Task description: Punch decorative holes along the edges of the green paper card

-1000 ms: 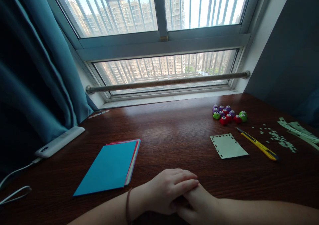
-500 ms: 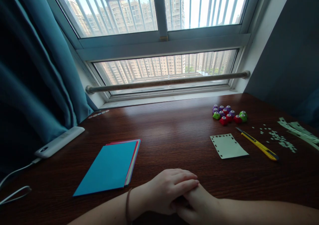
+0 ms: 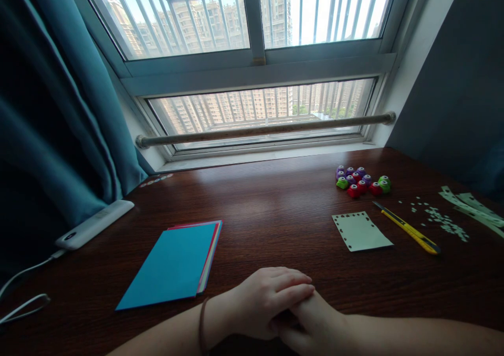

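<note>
At the table's near edge my left hand (image 3: 271,298), with a brown band round its wrist, lies across the back of my right hand (image 3: 311,322). The left fingers are together and wrapped over the right hand, so it is closed on it. Most of the right fingers are hidden beneath. To the left lies a stack of coloured paper (image 3: 173,267) with a blue sheet on top. On the right are a pale green paper square (image 3: 360,232) with holes punched along two edges and a yellow utility knife (image 3: 413,231).
Several red, green and purple craft punches (image 3: 356,180) stand at the back right. Small paper bits (image 3: 443,220) and pale green strips (image 3: 472,206) lie at the far right. A white power strip (image 3: 96,223) with a cable rests by the curtain (image 3: 79,109).
</note>
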Available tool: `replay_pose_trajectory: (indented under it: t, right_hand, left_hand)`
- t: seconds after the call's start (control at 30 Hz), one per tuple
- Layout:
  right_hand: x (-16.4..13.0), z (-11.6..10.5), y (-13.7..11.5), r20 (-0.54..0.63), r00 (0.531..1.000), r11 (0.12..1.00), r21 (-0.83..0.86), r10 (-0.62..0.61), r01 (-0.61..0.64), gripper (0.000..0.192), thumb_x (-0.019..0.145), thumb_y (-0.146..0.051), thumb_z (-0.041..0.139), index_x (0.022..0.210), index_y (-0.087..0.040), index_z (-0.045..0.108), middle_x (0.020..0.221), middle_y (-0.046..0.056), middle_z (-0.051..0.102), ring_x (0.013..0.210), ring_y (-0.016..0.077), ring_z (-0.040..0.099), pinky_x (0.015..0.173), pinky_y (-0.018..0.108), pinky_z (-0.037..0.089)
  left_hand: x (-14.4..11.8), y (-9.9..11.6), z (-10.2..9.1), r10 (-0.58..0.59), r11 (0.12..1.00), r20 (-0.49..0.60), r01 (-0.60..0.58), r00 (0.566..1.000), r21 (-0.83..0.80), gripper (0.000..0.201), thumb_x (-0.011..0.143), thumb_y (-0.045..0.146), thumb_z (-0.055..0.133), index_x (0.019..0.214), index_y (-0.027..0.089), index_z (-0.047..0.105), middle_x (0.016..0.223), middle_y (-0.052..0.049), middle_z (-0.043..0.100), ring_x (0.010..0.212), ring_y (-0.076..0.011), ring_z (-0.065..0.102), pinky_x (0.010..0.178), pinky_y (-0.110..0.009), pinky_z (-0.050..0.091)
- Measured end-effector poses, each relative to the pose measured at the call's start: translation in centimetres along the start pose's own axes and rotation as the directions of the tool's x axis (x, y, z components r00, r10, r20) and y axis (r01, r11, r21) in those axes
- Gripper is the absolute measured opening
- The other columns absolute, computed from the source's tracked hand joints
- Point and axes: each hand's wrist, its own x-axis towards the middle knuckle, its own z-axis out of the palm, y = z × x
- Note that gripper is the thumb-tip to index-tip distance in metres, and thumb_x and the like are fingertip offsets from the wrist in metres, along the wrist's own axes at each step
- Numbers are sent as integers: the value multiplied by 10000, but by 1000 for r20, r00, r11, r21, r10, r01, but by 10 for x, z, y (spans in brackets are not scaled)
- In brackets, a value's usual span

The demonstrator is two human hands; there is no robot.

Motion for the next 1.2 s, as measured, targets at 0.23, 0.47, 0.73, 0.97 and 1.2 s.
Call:
replay_pose_trajectory:
  t: [0.23, 0.47, 0.73, 0.97, 1.2]
  right_hand:
    - [0, 0, 0, 1, 1000, 1000, 1, 5, -5, 415, 690, -126, 499, 1099, -111, 569, 1078, 110, 604, 998, 210, 556, 887, 285, 445]
    - [1, -1, -1, -7, 1000, 1000, 10, -15, 15, 412, 675, -113, 492, 1077, -91, 583, 1059, 123, 612, 990, 214, 561, 880, 282, 450]
    - [0, 0, 0, 10, 1000, 1000, 2, -12, 12, 427, 679, -118, 488, 1097, -101, 574, 1075, 121, 608, 1011, 210, 556, 893, 287, 443]
    - [-1, 1, 1, 15, 1000, 1000, -5, 5, -5, 420, 683, -108, 503, 1094, -68, 578, 1078, 138, 604, 1027, 216, 550, 912, 277, 429]
    - [-1, 0, 1, -12, 1000, 1000, 7, -11, 11, 400, 688, -114, 506, 1081, -91, 581, 1057, 118, 612, 989, 203, 566, 878, 261, 450]
  left_hand:
    - [0, 0, 0, 2, 1000, -7, -2, 1000, -2, 576, 747, 187, 498, 1284, 136, 296, 1198, -129, 511, 1058, -218, 510, 916, -335, 430]
    - [0, 0, 0, 7, 1000, -4, -7, 1000, -7, 586, 744, 191, 492, 1290, 136, 289, 1196, -133, 512, 1057, -225, 513, 916, -345, 432]
    - [0, 0, 1, 6, 1000, -14, -6, 1000, -5, 573, 763, 202, 476, 1297, 149, 276, 1190, -134, 518, 1045, -231, 521, 892, -360, 447]
    - [0, 0, 1, 5, 1000, -17, -5, 1000, -14, 576, 759, 197, 475, 1297, 154, 273, 1186, -133, 519, 1038, -235, 525, 886, -365, 451]
    - [1, 0, 1, -5, 1000, -8, 4, 1000, -24, 584, 747, 189, 490, 1292, 150, 286, 1198, -131, 512, 1051, -232, 517, 901, -358, 442]
